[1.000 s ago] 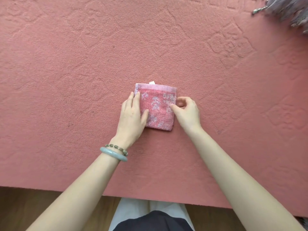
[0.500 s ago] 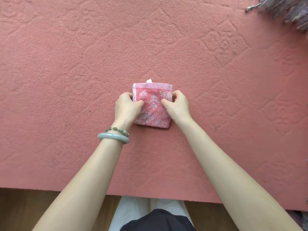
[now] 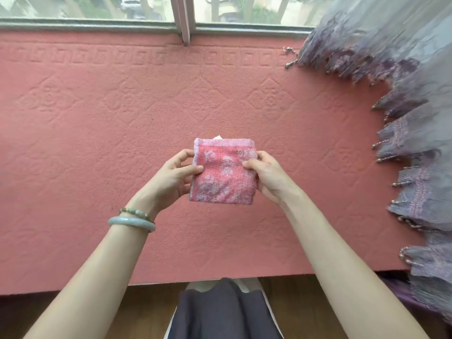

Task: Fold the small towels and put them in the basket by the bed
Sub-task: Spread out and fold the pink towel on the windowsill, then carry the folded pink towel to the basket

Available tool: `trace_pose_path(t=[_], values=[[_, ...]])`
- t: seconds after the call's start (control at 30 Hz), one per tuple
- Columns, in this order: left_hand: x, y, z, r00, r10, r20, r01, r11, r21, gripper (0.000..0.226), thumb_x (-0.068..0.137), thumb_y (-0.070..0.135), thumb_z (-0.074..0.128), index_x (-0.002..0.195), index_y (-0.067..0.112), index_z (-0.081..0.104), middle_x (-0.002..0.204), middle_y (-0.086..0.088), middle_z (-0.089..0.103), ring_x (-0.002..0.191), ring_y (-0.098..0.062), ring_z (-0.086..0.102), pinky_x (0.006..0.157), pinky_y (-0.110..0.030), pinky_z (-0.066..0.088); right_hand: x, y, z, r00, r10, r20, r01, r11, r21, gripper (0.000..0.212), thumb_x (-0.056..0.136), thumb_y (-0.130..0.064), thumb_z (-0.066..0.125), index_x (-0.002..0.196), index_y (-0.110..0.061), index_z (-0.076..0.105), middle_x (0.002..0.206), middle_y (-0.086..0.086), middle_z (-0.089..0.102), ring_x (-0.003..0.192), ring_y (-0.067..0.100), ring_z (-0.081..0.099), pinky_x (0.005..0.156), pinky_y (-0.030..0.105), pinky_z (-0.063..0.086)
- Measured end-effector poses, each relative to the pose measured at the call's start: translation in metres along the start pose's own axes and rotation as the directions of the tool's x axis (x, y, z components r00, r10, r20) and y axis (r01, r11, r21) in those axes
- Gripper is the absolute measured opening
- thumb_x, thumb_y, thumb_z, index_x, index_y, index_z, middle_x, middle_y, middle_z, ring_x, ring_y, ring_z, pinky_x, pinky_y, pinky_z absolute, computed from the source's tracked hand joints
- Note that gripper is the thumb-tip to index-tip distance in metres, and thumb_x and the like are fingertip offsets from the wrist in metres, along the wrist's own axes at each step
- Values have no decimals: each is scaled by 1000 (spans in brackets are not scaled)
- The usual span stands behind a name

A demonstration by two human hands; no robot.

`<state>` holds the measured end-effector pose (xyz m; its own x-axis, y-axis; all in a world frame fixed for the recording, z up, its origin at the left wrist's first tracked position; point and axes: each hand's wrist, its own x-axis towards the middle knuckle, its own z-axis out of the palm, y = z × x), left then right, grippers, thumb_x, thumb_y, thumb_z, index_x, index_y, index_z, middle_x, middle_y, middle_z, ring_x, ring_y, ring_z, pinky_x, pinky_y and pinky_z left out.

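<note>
A small pink towel [image 3: 223, 174] with a pale flower pattern is folded into a square and held up above the red bed cover [image 3: 97, 143]. My left hand [image 3: 171, 178] grips its left edge, thumb on top and fingers behind. My right hand [image 3: 267, 176] grips the right edge the same way. A white tag sticks out at the towel's top edge. No basket is in view.
A window frame [image 3: 183, 25] runs along the far side of the bed. A purple beaded curtain [image 3: 401, 118] hangs over the right side of the cover. The bed's near edge and a wooden floor [image 3: 146, 311] lie below my arms.
Both hands closed on the folded towel's sides and lifted it off the bed cover. My view has risen, so the window and curtain now show.
</note>
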<state>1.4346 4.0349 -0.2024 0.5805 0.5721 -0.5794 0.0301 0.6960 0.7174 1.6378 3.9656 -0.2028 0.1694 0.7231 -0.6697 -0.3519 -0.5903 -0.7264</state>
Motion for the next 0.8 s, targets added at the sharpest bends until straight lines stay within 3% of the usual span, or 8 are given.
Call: trace_pose_path(t=[0.17, 0.43, 0.5, 0.63, 0.73, 0.8], values=[[-44, 48, 61, 988, 27, 153, -25, 1000, -20, 26, 82, 7, 58, 107, 14, 55, 90, -7, 69, 69, -17, 66, 60, -31, 58, -78, -42, -24, 999, -21, -34, 29, 966, 256, 26, 86, 10, 45, 108, -4, 44, 99, 18, 55, 84, 24, 54, 74, 37, 45], [-98, 92, 195, 919, 76, 387, -121, 988, 92, 19, 86, 0, 51, 101, 10, 55, 90, -6, 67, 69, -14, 67, 54, -27, 56, -223, -81, -98, 947, -262, -187, 311, 892, 327, 25, 85, 10, 47, 100, -9, 45, 89, 9, 55, 72, 16, 57, 60, 31, 49], [-109, 92, 232, 886, 41, 462, -126, 980, 154, 18, 88, 0, 49, 102, 10, 53, 90, -6, 67, 68, -14, 66, 53, -26, 56, -260, -79, -121, 918, -305, -254, 376, 874, 307, 25, 83, 10, 49, 96, -11, 46, 85, 6, 54, 67, 14, 55, 58, 30, 45], [-131, 73, 313, 794, -43, 607, -104, 973, 206, 19, 84, 3, 53, 101, 10, 53, 89, -10, 65, 64, -16, 66, 56, -26, 58, -339, -55, -174, 848, -352, -397, 488, 811, 323, 27, 80, 7, 53, 100, -12, 51, 93, 9, 56, 83, 22, 56, 68, 34, 46], [-151, 39, 379, 718, -98, 689, -107, 963, 248, 18, 83, 4, 54, 99, 11, 56, 87, -9, 65, 65, -17, 66, 58, -28, 58, -407, -24, -212, 780, -359, -512, 572, 742, 351, 25, 82, 9, 50, 95, -12, 54, 83, 6, 63, 70, 16, 66, 58, 28, 53], [-165, 8, 424, 654, -149, 742, -78, 962, 262, 16, 83, 1, 54, 95, 11, 58, 85, -9, 66, 65, -17, 67, 58, -28, 58, -457, 2, -238, 731, -346, -588, 611, 715, 340, 24, 83, 10, 49, 92, -12, 55, 82, 6, 62, 71, 17, 64, 61, 30, 51]])
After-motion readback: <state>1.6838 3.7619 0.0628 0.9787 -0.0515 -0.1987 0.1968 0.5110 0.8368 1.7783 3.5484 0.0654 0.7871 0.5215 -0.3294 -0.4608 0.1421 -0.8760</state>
